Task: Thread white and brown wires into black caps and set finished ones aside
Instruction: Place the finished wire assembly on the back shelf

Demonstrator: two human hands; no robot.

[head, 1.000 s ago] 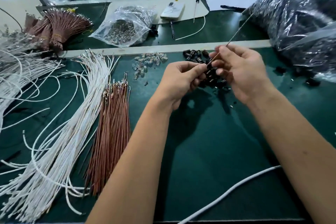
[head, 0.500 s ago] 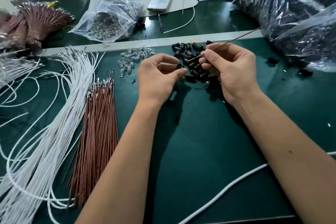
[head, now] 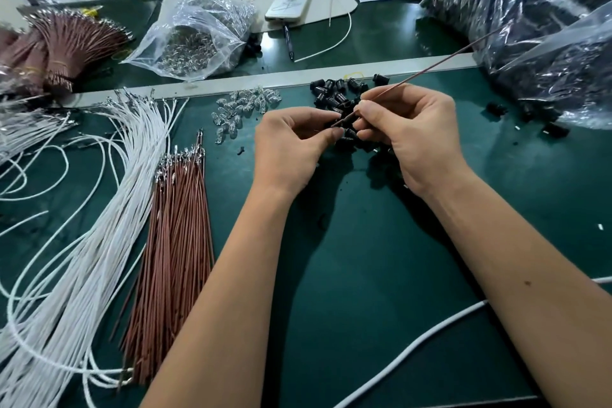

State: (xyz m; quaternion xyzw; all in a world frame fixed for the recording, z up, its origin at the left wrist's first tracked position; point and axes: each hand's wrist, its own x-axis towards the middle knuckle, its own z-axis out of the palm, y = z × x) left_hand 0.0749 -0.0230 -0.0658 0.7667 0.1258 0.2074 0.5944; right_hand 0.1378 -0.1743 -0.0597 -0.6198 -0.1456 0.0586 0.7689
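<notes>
Thin brown wire (head: 427, 69) slants up-right from my right hand (head: 410, 129), pinched at its lower end. My left hand (head: 291, 142) pinches something small at the wire's tip, probably a black plastic cap, mostly hidden by my fingers. Loose black caps (head: 334, 89) lie beneath both hands. No writing is legible.

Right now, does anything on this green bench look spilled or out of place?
A few small black plastic caps lie scattered beside the big clear plastic bag, apart from the main pile of black caps. Otherwise nothing stands out.
</notes>
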